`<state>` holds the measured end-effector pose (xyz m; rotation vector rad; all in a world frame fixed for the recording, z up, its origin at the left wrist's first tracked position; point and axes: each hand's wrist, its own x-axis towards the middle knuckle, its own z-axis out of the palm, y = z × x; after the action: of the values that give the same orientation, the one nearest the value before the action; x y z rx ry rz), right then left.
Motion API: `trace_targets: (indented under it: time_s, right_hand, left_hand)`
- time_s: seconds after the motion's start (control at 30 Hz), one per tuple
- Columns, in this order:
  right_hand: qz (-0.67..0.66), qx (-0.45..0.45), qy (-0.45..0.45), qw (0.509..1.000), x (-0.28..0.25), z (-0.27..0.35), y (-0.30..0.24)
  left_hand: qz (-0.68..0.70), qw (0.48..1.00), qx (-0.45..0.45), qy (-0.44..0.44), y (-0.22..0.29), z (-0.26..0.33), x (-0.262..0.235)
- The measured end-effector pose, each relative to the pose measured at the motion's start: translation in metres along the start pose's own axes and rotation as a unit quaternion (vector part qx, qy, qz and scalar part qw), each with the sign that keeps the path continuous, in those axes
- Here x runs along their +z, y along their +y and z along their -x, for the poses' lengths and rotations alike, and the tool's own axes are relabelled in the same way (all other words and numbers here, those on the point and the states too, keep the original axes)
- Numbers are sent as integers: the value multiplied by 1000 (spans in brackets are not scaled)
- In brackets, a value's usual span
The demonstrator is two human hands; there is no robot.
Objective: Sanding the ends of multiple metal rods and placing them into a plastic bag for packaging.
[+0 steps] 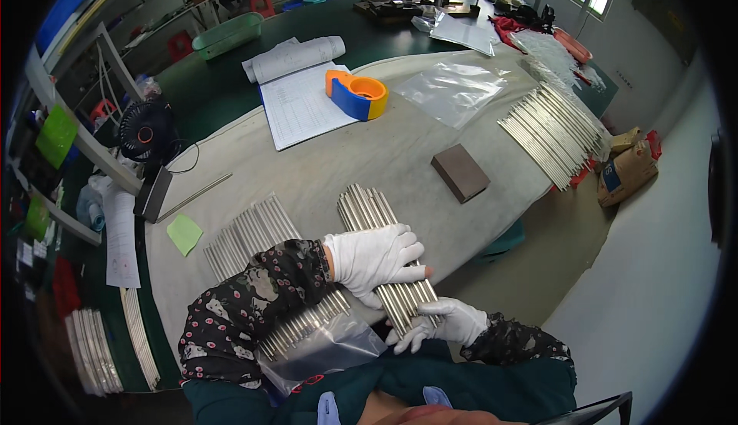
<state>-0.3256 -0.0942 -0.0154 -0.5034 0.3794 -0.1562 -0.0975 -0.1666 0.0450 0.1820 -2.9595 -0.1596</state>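
Across a bundle of thin silvery metal rods [367,206] lies my left hand [370,260] in a white glove, its fingers wrapped over the rods' middle. My right hand [453,323], also gloved with bare fingertips partly hidden, grips the rods' near end close to my body. Under my left forearm rests another row of metal rods [250,233]. A clear plastic bag [327,352] covers the near ends of that row; the forearm hides its middle.
Beyond my hands on the pale cloth [323,167] are a brown block [461,173], a flat clear bag [453,90] and an orange-and-blue tape dispenser [357,96] on papers [296,113]. More rods [553,133] lie far right. A small fan [146,131] and green note [184,234] are left.
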Motion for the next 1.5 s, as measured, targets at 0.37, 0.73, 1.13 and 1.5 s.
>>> trace_targets:
  time_s: [0.37, 0.73, 1.13, 1.5]
  right_hand:
    - [287, -185, 42, 939, 82, 30, -121]
    - [680, -438, 194, 555, 122, -66, -142]
    - [767, -119, 572, 266, -16, -36, -153]
    - [722, -600, 146, 312, 143, -31, -169]
  left_hand:
    - [87, 870, -251, 415, 32, -22, -37]
    - [207, 672, -270, 657, -1, -5, -33]
    - [205, 650, -326, 656, 8, -16, -50]
    - [175, 636, -266, 703, -7, -20, -51]
